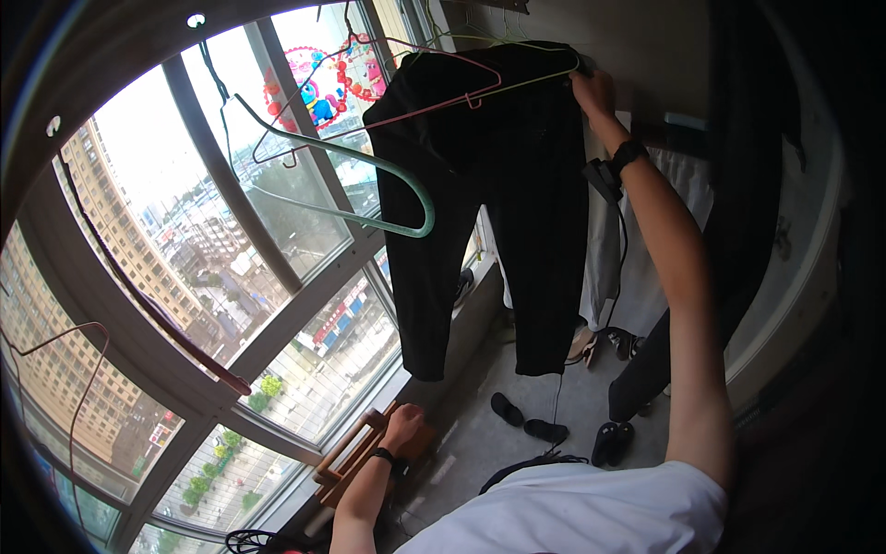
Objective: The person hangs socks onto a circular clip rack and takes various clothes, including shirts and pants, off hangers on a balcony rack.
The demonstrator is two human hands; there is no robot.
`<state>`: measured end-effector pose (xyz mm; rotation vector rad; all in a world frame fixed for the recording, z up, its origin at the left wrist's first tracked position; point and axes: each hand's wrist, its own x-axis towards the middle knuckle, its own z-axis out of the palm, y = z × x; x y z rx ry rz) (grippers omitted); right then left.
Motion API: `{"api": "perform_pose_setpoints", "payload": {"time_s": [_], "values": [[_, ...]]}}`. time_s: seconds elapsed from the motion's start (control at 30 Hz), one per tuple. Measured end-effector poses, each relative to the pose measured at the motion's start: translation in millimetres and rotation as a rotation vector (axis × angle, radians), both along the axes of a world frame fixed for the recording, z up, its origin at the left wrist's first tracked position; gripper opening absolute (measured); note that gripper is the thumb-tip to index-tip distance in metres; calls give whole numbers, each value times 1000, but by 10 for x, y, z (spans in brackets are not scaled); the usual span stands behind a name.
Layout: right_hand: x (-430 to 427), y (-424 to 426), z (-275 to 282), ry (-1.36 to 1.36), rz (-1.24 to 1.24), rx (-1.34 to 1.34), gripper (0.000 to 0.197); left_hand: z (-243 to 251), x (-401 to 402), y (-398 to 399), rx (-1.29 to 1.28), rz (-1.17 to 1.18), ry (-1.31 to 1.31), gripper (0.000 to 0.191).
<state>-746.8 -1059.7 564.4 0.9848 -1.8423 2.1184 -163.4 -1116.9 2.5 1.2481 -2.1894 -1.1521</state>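
Note:
Black trousers (540, 173) hang before me, their waist up by a light green wire hanger (536, 78). My right hand (593, 90) is raised at the upper right end of the waist, its fingers closed on the trousers' edge beside the hanger's end. A pink hanger (429, 111) hangs in front of the waist, and a thick green hanger (415, 183) overlaps the left leg. My left hand (407, 420) is low, near a brown wooden folding item (353, 453) by the window; its fingers are curled, and whether they hold anything cannot be told. Both wrists wear black bands.
Large windows (277, 228) line the left side. More hangers, among them a dark red one (221, 377), hang there. Black slippers (507, 409) and other shoes (612, 443) lie on the grey floor. A white curtain (664, 208) and dark hanging clothing (740, 173) are at the right.

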Motion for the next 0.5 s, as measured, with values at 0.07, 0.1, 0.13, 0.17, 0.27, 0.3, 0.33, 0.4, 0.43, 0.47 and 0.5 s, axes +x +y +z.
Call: {"api": "perform_pose_setpoints", "payload": {"time_s": [0.07, 0.1, 0.13, 0.17, 0.27, 0.3, 0.33, 0.4, 0.43, 0.47, 0.5], "values": [[-264, -7, 240, 231, -156, 223, 28, 7, 24, 37, -67, -29, -33, 24], [-384, -1, 344, 277, -272, 266, 26, 17, 24, 51, -68, -33, -17, 24], [-462, -4, 409, 593, -494, 131, 25, 19, 25, 84, -23, -42, 12, 24], [-525, 26, 492, 840, -711, 35, 26, 23, 18, 105, 32, -49, 17, 23], [-506, 217, 801, 1237, -995, -221, 24, -11, -8, 182, 31, -39, 21, 22], [-432, 319, 932, 1267, -1037, -214, 24, -35, -17, 200, 69, -17, -3, 23], [-347, 405, 1040, 1387, -1074, -149, 18, -67, -29, 215, 68, -10, -5, 23], [-219, 539, 1274, 1176, -974, 541, 23, -137, -53, 221, 57, -18, -3, 22], [-161, 544, 1351, 1178, -977, 541, 23, -174, -75, 213, 53, -23, -24, 22], [-131, 532, 1430, 1250, -1089, 708, 21, -209, -95, 201, 52, -30, -2, 22], [-121, 490, 1487, 1315, -1199, 878, 20, -239, -122, 190, 74, -37, 13, 22]]}}
